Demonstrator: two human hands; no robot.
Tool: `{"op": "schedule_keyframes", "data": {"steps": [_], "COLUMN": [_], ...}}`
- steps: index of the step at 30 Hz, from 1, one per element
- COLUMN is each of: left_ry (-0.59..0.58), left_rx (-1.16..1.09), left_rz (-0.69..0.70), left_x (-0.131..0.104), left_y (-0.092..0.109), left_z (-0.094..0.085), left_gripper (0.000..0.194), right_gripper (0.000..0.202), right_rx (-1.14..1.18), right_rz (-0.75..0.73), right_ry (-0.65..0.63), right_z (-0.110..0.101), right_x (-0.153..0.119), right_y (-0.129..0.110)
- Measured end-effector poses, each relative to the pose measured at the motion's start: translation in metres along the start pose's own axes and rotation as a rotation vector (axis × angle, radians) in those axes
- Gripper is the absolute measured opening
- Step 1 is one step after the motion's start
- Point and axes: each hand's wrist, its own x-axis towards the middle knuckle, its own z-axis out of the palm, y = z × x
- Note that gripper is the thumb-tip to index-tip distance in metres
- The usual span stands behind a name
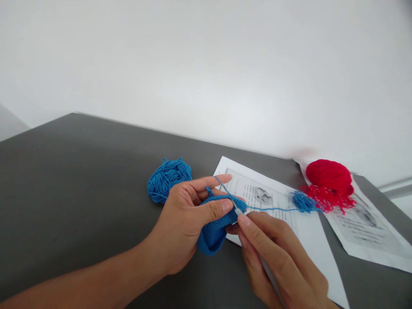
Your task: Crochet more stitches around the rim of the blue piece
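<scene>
A blue crocheted piece (213, 236) is pinched between the thumb and fingers of my left hand (186, 210). Blue yarn (222, 183) runs over my raised left index finger down to the piece's top edge. My right hand (283, 253) grips a crochet hook (238, 212) with a pale grey handle, its tip at that edge where the yarn meets it. The handle passes under my right palm, which hides part of it. From the piece, a blue strand (273, 209) stretches right to a small blue yarn tangle (304, 201).
A blue yarn ball (169, 178) lies just behind my left hand. Printed sheets (243, 180) rest under the hands and at the right. On the right-hand sheet (370, 227) sits a red yarn ball (330, 176) with loose red strands. The dark table (80, 193) meets a white wall (193, 64).
</scene>
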Motion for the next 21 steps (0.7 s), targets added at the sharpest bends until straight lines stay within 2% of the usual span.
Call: {"op": "schedule_keyframes", "data": {"steps": [10, 19, 21], "left_ry": [-0.015, -0.044, -0.044], "left_rx": [0.066, 0.114, 0.082], "left_rz": [0.063, 0.202, 0.187], "left_x": [-0.0001, -0.0006, -0.0008], "left_y": [-0.0033, -0.0073, -0.0066], "left_z": [-0.0025, -0.0049, -0.0039], "left_gripper": [0.055, 0.031, 0.028], "right_gripper": [0.079, 0.077, 0.074], "right_rx": [0.037, 0.080, 0.065], "right_rz": [0.017, -0.017, -0.012], "right_ry": [-0.015, -0.030, -0.020], "right_z": [-0.0027, 0.0011, 0.0012], "right_x": [0.0002, 0.0040, 0.0056], "right_y": [0.0025, 0.0074, 0.0057]}}
